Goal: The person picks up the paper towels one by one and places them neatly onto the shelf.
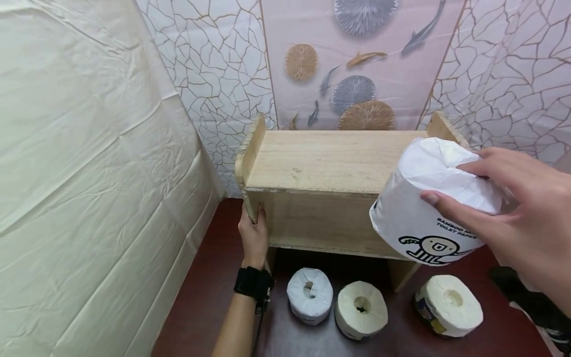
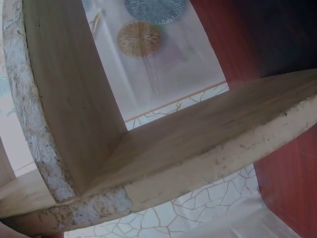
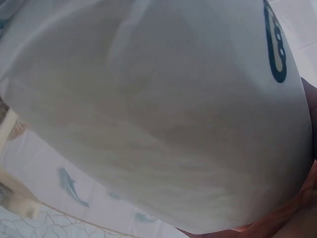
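My right hand (image 1: 526,198) grips a wrapped toilet paper roll (image 1: 428,193), thumb on its near side and fingers over its upper end. The roll has white paper, black lettering and a cartoon figure, and it is held up in front of the right part of a wooden shelf (image 1: 334,161). White wrapping of this same roll (image 3: 163,119) fills most of the right wrist view. At the shelf's left side panel, my left hand (image 1: 254,235) holds the edge, thumb on the inner face. The left wrist view shows the shelf's boards (image 2: 208,131) close up, with only a sliver of hand.
On the dark red table (image 1: 200,282), in front of the shelf, stand a white roll (image 1: 310,297), a cream roll (image 1: 361,312) and, farther right, a roll with a coloured label (image 1: 448,307). Pale cloth (image 1: 89,173) hangs at left; a patterned backdrop (image 1: 223,74) is behind.
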Tool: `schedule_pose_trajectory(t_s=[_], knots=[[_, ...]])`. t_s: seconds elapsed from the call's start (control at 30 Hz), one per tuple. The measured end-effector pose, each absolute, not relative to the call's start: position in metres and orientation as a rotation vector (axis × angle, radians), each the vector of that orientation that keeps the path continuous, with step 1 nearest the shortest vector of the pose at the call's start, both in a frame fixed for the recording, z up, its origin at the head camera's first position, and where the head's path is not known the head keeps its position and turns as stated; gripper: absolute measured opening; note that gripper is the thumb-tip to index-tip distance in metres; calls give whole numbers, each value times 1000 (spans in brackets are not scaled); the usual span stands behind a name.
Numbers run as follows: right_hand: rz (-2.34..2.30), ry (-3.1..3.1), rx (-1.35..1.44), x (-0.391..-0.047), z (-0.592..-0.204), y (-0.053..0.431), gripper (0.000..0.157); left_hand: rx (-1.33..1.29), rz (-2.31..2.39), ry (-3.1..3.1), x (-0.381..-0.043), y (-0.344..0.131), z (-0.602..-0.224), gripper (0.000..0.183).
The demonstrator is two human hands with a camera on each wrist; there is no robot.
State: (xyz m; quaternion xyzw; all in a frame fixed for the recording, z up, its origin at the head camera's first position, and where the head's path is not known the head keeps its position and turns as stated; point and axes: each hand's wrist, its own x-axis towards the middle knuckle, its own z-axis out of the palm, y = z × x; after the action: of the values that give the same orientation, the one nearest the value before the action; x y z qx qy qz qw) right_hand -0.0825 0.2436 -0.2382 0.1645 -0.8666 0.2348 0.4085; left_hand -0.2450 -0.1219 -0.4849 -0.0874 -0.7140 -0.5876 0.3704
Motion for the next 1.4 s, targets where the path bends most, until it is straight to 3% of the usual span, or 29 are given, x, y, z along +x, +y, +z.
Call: schedule_pose_trajectory(t_s=[0.53, 0.77, 0.87, 1.0, 1.4], knots=[[545, -2150, 373, -104, -204, 244, 47, -221, -1499, -1821, -246, -121, -486, 42], [286, -2288, 264, -112, -191, 228, 59, -216, -1521, -1820, -243, -119, -486, 43], [248, -2315, 269, -117, -187, 221, 55, -217, -1515, -1810, -243, -119, -486, 42], [228, -2282, 332, -121, -186, 213, 47, -224, -1501, -1806, -243, -120, -487, 44], [171, -2265, 309, -139, -192, 206, 49, -254, -1478, -1806, -246, -121, -487, 46]])
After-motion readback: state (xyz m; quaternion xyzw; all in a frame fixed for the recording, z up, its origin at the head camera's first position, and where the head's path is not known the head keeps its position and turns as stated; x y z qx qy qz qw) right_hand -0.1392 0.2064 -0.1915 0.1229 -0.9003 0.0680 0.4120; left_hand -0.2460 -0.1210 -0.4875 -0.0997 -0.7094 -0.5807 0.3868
